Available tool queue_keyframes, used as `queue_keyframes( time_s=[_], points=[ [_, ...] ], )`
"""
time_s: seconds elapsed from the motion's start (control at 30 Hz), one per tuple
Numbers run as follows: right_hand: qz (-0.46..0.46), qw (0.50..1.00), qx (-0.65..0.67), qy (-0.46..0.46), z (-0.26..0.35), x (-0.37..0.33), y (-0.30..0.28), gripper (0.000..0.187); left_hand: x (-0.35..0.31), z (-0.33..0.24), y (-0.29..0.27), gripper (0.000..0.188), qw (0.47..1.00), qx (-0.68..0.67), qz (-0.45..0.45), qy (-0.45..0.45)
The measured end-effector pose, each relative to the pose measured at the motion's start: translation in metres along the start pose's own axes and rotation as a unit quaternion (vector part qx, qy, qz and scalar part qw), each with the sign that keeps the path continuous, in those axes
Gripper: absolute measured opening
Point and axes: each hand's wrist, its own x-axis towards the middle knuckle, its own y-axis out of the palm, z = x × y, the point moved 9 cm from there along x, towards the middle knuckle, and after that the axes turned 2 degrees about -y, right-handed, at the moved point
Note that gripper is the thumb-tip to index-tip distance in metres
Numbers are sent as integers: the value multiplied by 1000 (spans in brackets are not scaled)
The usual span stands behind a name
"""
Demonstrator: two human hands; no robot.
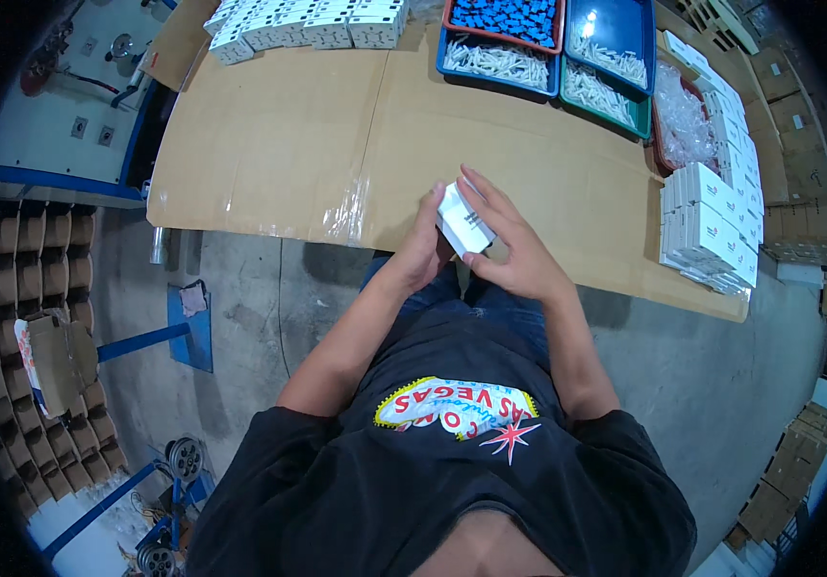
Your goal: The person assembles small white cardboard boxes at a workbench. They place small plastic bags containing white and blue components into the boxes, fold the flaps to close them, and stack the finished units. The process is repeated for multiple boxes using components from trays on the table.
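Between my two hands, just over the near edge of the cardboard-covered table (269, 144), is a small white box (463, 223) with dark print on its face. My left hand (420, 236) grips the box along its left side, the thumb near its upper corner. My right hand (517, 245) closes on it from the right, fingers over the upper right edge and thumb at the lower end. The box is tilted. Its underside is hidden, and whether its flaps are closed cannot be made out.
Stacked white boxes (712, 226) stand at the table's right edge, more white boxes (356, 24) at the far left. Far right are a red tray of blue pieces (505, 14), blue trays (495, 67) and a green tray (606, 101) of white pieces, and clear plastic bags (683, 120).
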Motion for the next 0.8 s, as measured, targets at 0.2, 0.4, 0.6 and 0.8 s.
queue_keyframes(
  time_s=[0.2, 0.4, 0.6, 0.8],
  points=[
    [21, 995, -90, -27, 8, 12, -12, 70, -5, -4, 12, 87, 999, -47, 19, -20],
    [35, 999, -37, 14, 7, 25, -15, 58, -6, 5, 18, 88, 994, -100, 9, -45],
    [101, 990, 38, 90, -12, 46, -13, 44, 0, 9, 14, 88, 976, -210, 42, -45],
    [99, 975, 169, 101, -27, 64, -19, 50, -1, 13, 8, 89, 970, -235, 30, -60]
  ],
)
